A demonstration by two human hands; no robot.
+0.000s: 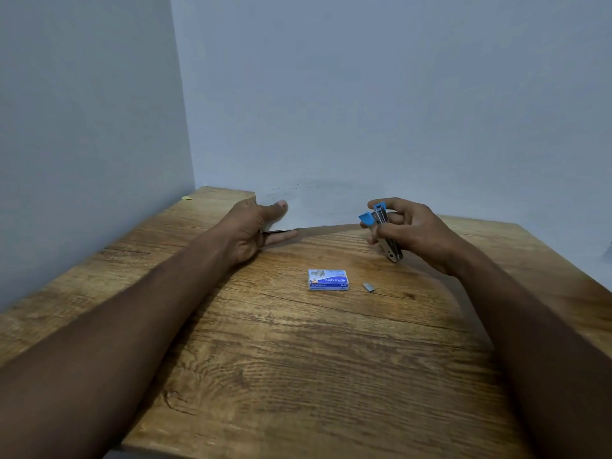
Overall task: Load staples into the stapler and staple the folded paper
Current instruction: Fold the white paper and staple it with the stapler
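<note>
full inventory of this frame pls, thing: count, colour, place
table: 1, brown wood grain, fills the lower frame
paper: 1 sheet, white, far side of the table, near edge lifted off the wood
stapler: 1, blue and silver metal, held above the table at right, top swung open
staple box: 1, blue and white, middle of the table
staple strip: 1 short piece, silver, just right of the box, apart from it
yellow scrap: 1, far left table edge; cannot tell what it is
walls: 2, pale grey-blue, meeting in a corner behind
left hand: 1, pinching the paper's left near corner, thumb on top
right hand: 1, fingers wrapped around the stapler
</note>
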